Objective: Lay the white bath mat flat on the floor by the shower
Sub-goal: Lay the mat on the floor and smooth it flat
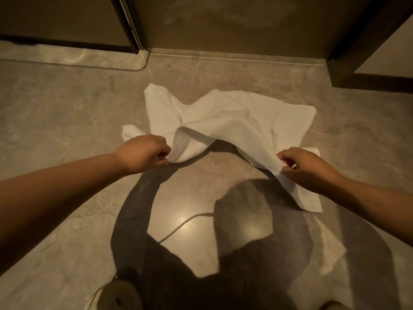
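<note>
The white bath mat [232, 117] lies rumpled on the beige stone floor [55, 113], its far part resting down, its near edge lifted and folded. My left hand [143, 153] pinches the near edge at its left end. My right hand [306, 168] pinches the near edge at its right end, and a loose corner hangs below it down to the floor. The glass shower door [223, 23] stands just beyond the mat, behind a low stone threshold [234, 55].
A dark door frame [131, 25] rises at the back left of the shower glass. A dark wooden cabinet or door edge [366, 63] juts in at the right. My shoe [120, 296] shows at the bottom, with a thin cord [178, 229] trailing over the floor.
</note>
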Available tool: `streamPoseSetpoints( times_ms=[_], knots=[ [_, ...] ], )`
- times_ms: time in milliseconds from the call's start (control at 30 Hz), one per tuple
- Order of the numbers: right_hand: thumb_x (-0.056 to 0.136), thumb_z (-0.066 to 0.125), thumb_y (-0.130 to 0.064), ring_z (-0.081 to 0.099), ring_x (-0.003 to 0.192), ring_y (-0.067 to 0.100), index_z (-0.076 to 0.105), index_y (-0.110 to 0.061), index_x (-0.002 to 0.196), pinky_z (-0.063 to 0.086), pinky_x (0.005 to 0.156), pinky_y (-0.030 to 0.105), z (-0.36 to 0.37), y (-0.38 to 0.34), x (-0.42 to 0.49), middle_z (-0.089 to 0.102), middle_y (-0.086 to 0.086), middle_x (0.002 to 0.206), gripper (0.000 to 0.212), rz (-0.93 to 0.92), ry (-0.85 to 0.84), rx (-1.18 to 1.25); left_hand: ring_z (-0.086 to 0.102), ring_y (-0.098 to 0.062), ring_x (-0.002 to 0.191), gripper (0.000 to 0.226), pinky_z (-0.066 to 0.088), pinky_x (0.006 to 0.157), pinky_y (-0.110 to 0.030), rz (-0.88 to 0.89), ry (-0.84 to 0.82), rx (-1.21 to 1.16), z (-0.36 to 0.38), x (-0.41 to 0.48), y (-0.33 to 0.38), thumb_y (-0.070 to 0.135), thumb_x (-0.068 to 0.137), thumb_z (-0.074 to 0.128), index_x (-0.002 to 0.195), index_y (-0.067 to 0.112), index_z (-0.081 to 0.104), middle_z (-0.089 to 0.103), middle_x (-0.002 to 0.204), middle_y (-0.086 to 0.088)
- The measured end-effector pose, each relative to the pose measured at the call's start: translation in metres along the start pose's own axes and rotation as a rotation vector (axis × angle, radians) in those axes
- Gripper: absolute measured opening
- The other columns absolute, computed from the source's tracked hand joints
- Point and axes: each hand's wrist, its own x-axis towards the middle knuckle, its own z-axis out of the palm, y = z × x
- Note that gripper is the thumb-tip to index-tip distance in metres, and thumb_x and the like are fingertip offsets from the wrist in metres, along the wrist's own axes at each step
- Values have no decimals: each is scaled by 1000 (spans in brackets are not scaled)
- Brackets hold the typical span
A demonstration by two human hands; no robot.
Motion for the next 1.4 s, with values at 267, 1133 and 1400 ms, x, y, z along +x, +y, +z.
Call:
streamPoseSetpoints(
  times_ms=[267,1133,1400],
  knots=[
    [86,54,-7,49,78,9,68,-19,98,43,72,25,11,14,-12,63,1,92,22,-179,-103,-113,54,-15,78,10,46,71,-31,29,-153,67,18,-11,-2,27,83,66,84,17,64,61,89,1],
    [85,55,-19,57,97,33,51,-13,123,47,81,39,41,5,50,60,13,108,39,-172,53,-288,53,-27,101,55,46,79,-39,14,-79,-109,47,55,20,10,91,50,142,24,36,48,121,-7],
    [90,49,-16,57,91,25,62,-17,103,43,72,31,29,9,35,64,3,99,19,-224,160,-207,54,-22,89,50,43,70,-30,120,-13,-140,49,31,17,11,88,58,136,17,46,52,107,-6]
  ],
)
